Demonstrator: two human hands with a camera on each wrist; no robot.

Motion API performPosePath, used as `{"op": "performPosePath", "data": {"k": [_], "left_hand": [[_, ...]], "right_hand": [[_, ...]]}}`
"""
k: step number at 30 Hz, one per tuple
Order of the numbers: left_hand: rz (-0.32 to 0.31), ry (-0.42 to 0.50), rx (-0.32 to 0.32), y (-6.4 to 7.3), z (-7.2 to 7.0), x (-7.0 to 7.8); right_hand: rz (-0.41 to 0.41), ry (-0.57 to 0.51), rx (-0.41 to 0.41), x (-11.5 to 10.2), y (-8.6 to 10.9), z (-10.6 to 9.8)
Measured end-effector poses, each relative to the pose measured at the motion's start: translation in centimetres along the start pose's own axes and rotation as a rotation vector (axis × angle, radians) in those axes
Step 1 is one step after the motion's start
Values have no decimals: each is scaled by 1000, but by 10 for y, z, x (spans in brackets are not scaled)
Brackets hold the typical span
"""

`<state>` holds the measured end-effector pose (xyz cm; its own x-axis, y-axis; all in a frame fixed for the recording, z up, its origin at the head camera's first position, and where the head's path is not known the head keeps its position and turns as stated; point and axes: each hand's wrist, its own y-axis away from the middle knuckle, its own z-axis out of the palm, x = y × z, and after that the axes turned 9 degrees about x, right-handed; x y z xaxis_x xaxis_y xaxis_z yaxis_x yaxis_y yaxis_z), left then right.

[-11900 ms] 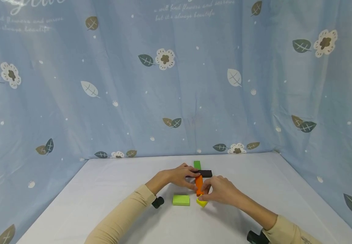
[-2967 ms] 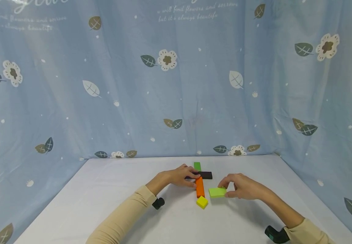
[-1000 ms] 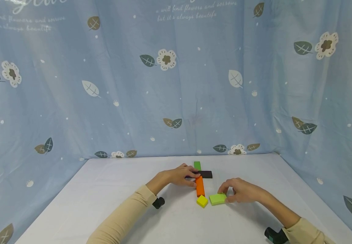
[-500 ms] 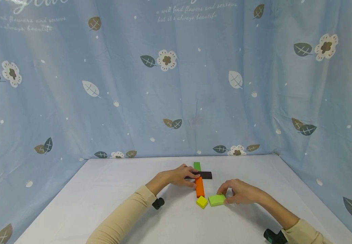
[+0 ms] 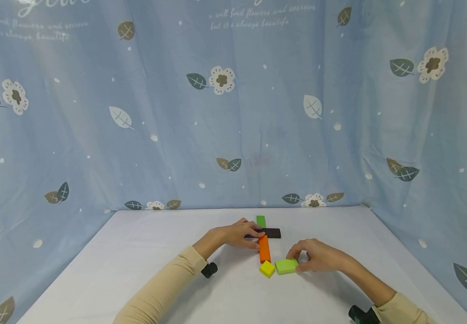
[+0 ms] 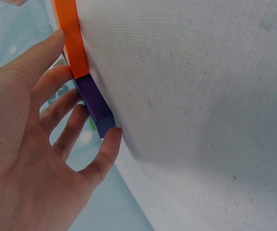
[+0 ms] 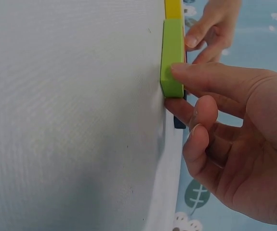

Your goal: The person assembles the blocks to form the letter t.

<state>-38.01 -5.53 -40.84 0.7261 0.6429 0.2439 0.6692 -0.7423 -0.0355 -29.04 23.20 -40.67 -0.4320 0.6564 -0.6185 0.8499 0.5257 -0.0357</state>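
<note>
In the head view, my left hand (image 5: 239, 234) rests its spread fingers on a dark block (image 5: 273, 233), which lies crosswise. Its thumb touches the side of an orange block (image 5: 264, 249); the left wrist view shows the little finger at the end of the dark block (image 6: 96, 100). My right hand (image 5: 318, 255) pinches a lime-green block (image 5: 286, 266) at its right end, between thumb and fingers. That block lies flat, close to a yellow block (image 5: 267, 268) set cornerwise below the orange one. Beyond the dark block lies a green block (image 5: 261, 221).
The blocks lie on a white-covered table (image 5: 144, 252). A blue patterned curtain (image 5: 233, 135) encloses the back and both sides. Black devices (image 5: 209, 270) sit at both wrists.
Earlier the lime-green block lay left of the yellow block; now my right hand holds it on the right. Lately it came nearer my body and slightly leftward. The left hand has stayed put.
</note>
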Motion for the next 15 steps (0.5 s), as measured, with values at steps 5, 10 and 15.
{"op": "performPosePath", "data": {"k": [5,10,15], "left_hand": [[4,-1,6,0,0,-1],[1,14,6,0,0,-1],[2,22,6,-1,2,-2]], "right_hand": [[-6,10,4,0,-1,0],[-14,10,4,1,-2,0],[-39,9,5,2,-3,0]]}}
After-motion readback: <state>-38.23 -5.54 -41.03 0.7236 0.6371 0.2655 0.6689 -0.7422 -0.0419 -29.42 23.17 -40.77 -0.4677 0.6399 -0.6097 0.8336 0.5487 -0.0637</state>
